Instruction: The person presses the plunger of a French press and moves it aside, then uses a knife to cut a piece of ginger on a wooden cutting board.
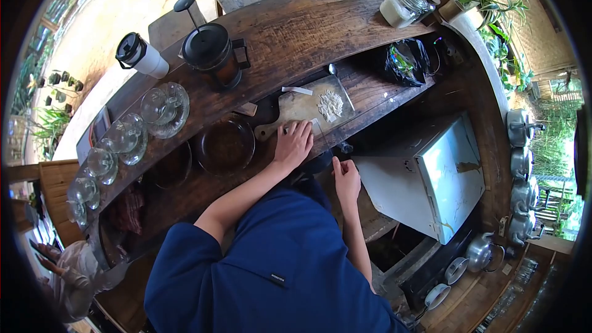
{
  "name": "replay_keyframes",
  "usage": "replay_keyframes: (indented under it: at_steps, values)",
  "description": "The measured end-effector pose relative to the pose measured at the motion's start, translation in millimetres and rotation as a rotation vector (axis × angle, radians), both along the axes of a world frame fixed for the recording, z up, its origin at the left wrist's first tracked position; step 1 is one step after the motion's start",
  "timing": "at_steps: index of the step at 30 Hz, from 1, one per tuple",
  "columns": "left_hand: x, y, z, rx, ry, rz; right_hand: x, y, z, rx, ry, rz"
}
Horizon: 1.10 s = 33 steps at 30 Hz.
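Take stiff-looking cutting board (293, 108) by its left handle (263, 133), with fingers of left hand (295, 142) together, right hand (346, 179) curled, clamping unclear.

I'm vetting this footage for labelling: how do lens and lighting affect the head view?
Head view: fisheye distortion, black corners, the long brown wooden counter appearing bowed; sunlit pale ground at upper left washed out; glare on the boxy white cabinet; left hand and small pale pieces reasonably sharp.

Board (298, 108) is pale tan, bag (419, 61) blk, tee (277, 246) dk blue
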<state>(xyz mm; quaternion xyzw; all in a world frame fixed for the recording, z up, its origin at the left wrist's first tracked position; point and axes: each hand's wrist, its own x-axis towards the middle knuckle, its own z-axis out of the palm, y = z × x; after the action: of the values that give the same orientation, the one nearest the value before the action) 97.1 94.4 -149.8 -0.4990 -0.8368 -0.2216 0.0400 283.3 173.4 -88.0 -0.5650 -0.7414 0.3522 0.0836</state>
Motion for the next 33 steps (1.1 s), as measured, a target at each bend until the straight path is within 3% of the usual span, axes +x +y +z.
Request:
replay_keyframes:
  at_steps: [22,33]
  values:
    - [0.5,-0.1,-3.0,0.014,0.013,-0.008,-21.5,6.9,-6.6,-0.038,-0.047,0.061]
    - [1.8,0.0,-5.6,0.012,0.009,0.005,10.0,0.2,-9.7,-0.071,-0.004,0.042]
